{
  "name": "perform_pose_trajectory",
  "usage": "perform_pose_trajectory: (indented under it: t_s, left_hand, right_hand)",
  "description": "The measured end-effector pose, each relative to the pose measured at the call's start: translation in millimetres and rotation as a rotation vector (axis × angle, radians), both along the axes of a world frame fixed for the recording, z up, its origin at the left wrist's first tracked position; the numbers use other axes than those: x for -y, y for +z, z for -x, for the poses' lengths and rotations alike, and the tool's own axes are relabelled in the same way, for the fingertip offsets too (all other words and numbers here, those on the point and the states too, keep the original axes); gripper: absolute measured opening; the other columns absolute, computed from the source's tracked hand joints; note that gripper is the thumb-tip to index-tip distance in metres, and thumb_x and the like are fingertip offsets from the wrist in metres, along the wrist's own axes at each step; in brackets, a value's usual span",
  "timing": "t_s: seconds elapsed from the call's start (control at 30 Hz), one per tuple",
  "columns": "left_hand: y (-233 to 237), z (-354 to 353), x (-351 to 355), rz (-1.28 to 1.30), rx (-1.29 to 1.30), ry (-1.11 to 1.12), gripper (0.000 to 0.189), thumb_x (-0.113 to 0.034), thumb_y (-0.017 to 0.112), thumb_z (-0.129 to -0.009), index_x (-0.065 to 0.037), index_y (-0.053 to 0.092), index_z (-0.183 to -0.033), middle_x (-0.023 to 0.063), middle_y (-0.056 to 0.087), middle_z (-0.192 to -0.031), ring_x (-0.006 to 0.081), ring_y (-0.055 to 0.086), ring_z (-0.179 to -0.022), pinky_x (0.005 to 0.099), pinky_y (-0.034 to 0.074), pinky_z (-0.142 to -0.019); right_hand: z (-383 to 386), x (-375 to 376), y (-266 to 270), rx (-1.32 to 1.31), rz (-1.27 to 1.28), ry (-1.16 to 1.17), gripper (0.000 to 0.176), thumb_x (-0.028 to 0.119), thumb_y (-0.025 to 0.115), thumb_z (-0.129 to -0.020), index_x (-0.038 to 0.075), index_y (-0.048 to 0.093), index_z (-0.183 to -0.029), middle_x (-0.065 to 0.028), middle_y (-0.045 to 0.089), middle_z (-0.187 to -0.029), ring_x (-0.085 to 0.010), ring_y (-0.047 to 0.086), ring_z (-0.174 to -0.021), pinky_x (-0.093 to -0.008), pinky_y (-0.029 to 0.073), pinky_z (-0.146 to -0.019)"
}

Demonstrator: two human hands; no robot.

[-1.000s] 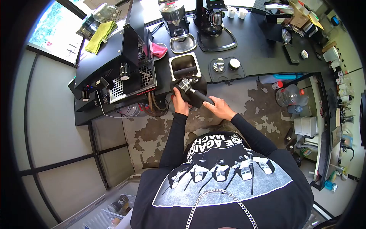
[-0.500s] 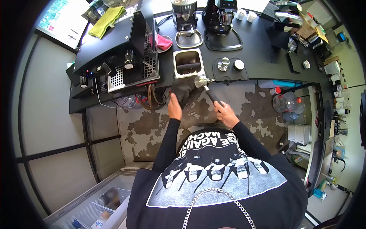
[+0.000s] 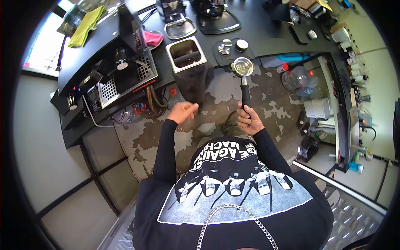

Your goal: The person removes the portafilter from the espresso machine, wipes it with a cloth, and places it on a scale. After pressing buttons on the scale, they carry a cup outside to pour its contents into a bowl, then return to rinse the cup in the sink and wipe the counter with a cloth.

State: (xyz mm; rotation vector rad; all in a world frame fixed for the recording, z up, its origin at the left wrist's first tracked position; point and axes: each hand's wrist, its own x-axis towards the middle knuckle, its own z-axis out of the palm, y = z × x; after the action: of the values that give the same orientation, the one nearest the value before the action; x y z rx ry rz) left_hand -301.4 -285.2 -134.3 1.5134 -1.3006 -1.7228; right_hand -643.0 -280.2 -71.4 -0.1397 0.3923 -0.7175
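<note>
My right hand [image 3: 249, 119] is wrapped round the black handle of a portafilter [image 3: 244, 68], with the metal head pointing away from me. Lettering shows inside its bright round head. To the left, my left hand [image 3: 183, 112] has its fingers curled in and the thumb against them, with nothing showing in it. Its fingertips are at the lower end of a dark cloth-like panel [image 3: 189, 83] that hangs below a steel knock box [image 3: 168, 52]. A dark bar crosses the box's opening.
An espresso machine [image 3: 96, 54] with a drip grate [image 3: 110, 89] stands on the left. A tamper [image 3: 225, 49] and a white-topped round tool [image 3: 241, 45] sit on a dark mat. Behind are a grinder tray [image 3: 180, 30] and pink cloth [image 3: 153, 38]. Large plastic bottles [image 3: 293, 80] stand below the counter.
My left hand has drawn down and left from the dark panel, its fingers curling in. The portafilter has moved right, away from the panel, and now stands straighter. The camera view has shifted too.
</note>
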Motion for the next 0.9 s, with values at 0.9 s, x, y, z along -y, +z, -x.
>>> perform_pose_trajectory:
  t_s: [0.9]
  left_hand:
    - [120.9,495.2,48.8,0.456,-0.005,-0.367,0.029,-0.02,0.056,-0.103,0.002,0.06,-0.121,0.0131,0.071,-0.109,0.0167,0.069,-0.101,0.03,0.052,-0.089]
  right_hand:
    - [316.5,-0.1,41.6,-0.948,0.6,-0.296,0.036,0.019,0.065,-0.093,0.006,0.056,-0.124,-0.0004,0.061,-0.077,-0.0096,0.058,-0.06,-0.0269,0.045,-0.054]
